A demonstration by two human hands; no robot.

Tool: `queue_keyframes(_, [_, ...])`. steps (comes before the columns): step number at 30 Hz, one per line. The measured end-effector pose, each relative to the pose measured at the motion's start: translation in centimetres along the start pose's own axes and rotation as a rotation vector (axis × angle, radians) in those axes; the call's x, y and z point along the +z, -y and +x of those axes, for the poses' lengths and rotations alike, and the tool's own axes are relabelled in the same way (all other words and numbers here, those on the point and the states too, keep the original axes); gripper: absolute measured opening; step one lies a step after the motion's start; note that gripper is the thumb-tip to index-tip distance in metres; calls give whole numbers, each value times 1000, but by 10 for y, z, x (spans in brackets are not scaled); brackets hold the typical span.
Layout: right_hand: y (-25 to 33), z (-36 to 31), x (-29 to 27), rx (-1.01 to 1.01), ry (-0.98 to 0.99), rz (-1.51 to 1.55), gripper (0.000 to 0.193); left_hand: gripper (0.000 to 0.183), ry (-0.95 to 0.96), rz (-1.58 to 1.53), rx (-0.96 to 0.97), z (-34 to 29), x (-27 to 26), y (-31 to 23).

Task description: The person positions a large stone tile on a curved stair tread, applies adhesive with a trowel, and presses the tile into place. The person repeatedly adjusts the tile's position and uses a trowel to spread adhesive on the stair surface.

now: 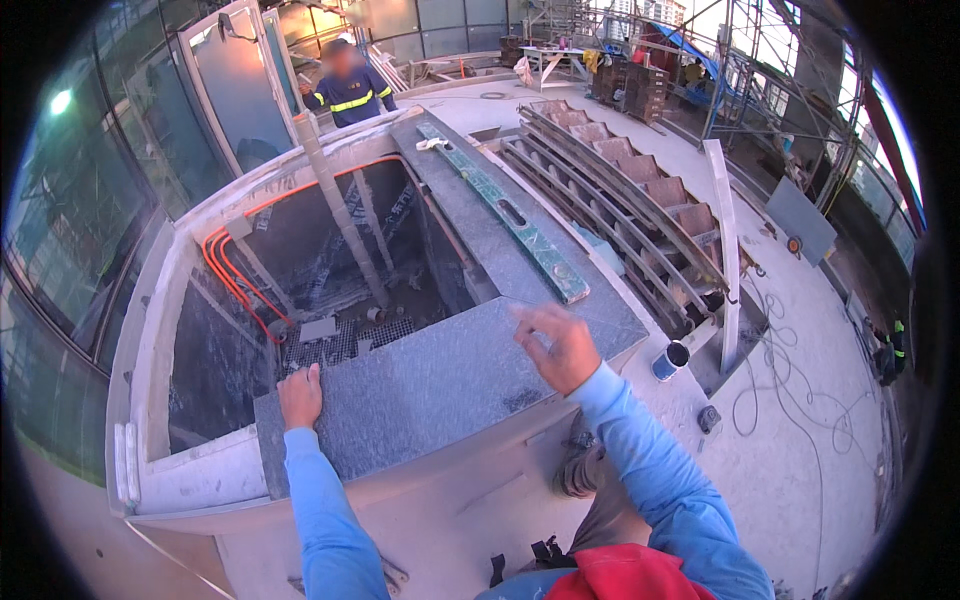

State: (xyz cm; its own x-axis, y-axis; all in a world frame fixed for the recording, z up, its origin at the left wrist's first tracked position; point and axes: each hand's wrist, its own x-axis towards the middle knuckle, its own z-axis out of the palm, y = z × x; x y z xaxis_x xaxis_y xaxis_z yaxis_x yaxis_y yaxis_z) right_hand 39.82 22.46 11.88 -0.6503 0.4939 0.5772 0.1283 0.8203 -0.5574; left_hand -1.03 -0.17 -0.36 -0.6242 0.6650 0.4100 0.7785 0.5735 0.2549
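Observation:
A grey stone slab [420,375] caps the near wall of a deep open pit, and a second grey slab [470,200] runs away along its right wall. My left hand [300,398] is closed over the near slab's inner edge, thumb up and the other fingers partly hidden. Over the joint of the two slabs, my right hand [560,348] has its index finger stretched leftward and its thumb apart, holding nothing visible. Just beyond it, a long green spirit level [505,212] lies lengthwise on the right slab, with a small pale scrap [432,144] at its far end.
Inside the pit [330,230] are orange conduits [228,275] and a pipe [340,215]. Metal frames [610,190] lie right of the wall, near a blue-and-white can [670,361] and loose cable [790,370]. A person [350,92] stands beyond the pit.

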Motion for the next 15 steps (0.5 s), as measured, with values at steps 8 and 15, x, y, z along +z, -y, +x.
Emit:
queue_keyframes(8, [-7, 170, -41, 48, 83, 185, 77, 49, 115, 3, -6, -1, 11, 11])
queue_keyframes(15, [16, 275, -61, 166, -33, 416, 76, 49, 51, 41, -25, 4, 1, 0])
